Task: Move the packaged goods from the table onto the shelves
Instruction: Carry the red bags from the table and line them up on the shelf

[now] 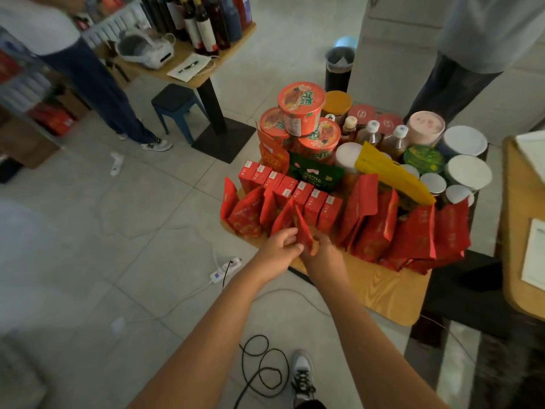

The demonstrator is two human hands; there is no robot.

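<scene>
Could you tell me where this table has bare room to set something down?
Only the near corner of the light wooden table is bare, between the big red foil pouches and its edge, right of the right hand. Behind them, red boxes, red noodle cups and white-lidded jars stand packed.

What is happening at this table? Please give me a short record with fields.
place: wooden table crowded with packaged goods
left hand: grips a red pouch at the near edge
right hand: grips the same pouch lower down
behind it: a row of red boxes
far side: stacked noodle cups, bottles, white-lidded jars
on top: a yellow bag lying tilted
floor: a power strip and cables
</scene>
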